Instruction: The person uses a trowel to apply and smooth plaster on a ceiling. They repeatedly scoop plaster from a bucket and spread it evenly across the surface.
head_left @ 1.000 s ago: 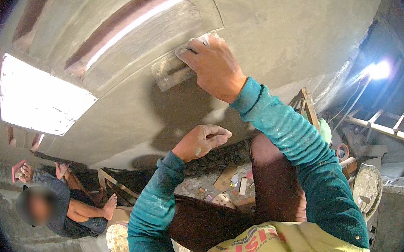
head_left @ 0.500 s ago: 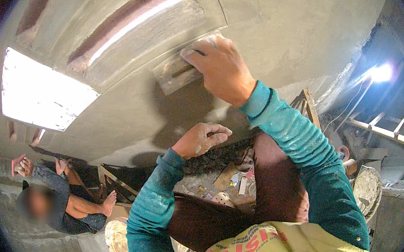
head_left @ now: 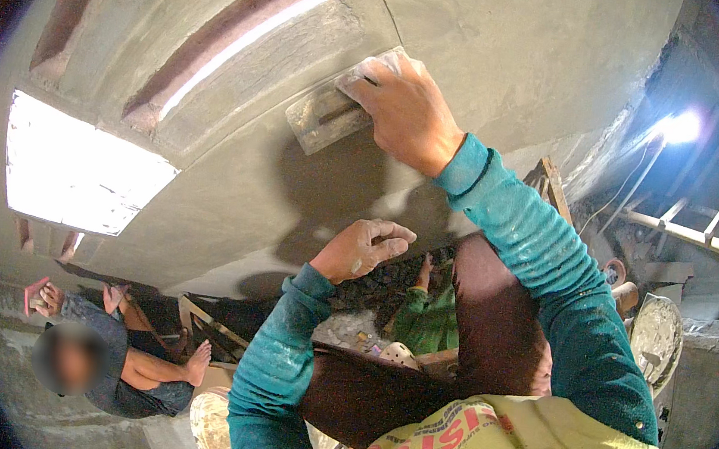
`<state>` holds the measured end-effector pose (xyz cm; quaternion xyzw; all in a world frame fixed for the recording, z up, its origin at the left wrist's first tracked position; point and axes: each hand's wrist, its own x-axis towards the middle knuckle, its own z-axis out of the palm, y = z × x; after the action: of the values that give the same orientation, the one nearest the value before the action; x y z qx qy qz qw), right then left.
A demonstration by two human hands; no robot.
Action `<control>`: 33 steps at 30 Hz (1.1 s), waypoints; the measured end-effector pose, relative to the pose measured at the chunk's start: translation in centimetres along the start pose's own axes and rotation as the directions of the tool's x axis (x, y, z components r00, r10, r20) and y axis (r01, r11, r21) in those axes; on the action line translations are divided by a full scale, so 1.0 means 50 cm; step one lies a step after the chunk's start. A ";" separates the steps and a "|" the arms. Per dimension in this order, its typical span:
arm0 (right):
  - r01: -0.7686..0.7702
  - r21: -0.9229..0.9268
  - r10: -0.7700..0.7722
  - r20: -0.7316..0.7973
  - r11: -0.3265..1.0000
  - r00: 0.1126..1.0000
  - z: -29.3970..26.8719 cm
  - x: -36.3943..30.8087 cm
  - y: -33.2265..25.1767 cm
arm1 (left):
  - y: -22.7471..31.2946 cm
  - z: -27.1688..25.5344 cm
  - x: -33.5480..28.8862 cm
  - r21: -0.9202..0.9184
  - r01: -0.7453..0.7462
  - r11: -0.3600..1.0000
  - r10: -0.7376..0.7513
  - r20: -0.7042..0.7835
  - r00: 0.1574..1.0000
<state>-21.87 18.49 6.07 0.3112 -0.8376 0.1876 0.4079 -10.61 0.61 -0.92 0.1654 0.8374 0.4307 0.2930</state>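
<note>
My right hand [head_left: 413, 113] is closed around the grip of a plastering trowel [head_left: 313, 125]. The trowel's flat rectangular blade lies against the grey plastered wall [head_left: 497, 56], just right of a straight groove in the plaster. Dried plaster whitens the fingers of that hand. Lower down, my left hand [head_left: 359, 250] hovers in front of the wall, its fingers loosely bent and the thumb a little apart. Nothing shows in it. Both hands throw dark shadows on the wall.
Bright slot openings [head_left: 247, 41] and a bright square opening [head_left: 84, 163] pierce the wall at left. A person [head_left: 109, 356] sits lower left holding a red float [head_left: 30, 297]. Below, another person's green sleeve [head_left: 426, 322] shows. A plaster-stained basin [head_left: 658, 340] and a lit lamp [head_left: 680, 127] are at right.
My right hand and the trowel have shifted slightly right along the wall. A person in green has come into view below, between my knees. My left hand has barely moved.
</note>
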 end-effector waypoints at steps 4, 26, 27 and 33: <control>0.020 0.000 -0.020 0.048 1.000 0.999 0.011 0.005 0.003 | -0.002 -0.001 0.000 0.010 -0.021 1.000 0.021 0.004 1.000; -0.278 0.950 0.412 0.200 0.139 0.889 -0.113 -0.047 0.192 | -0.027 -0.001 0.011 0.085 -0.169 0.982 0.166 0.046 0.985; -0.286 0.948 0.411 0.209 0.136 0.887 -0.108 -0.049 0.205 | -0.025 0.001 0.011 0.097 -0.179 0.979 0.176 0.034 0.984; -0.305 0.928 0.361 0.214 0.216 0.907 -0.100 -0.046 0.224 | -0.044 0.004 0.011 0.086 -0.189 0.978 0.192 -0.021 0.981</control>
<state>-25.51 30.39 6.54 0.2991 -0.5991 0.7339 0.1147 -10.96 -0.22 -2.99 0.2507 0.8391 0.4238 0.2313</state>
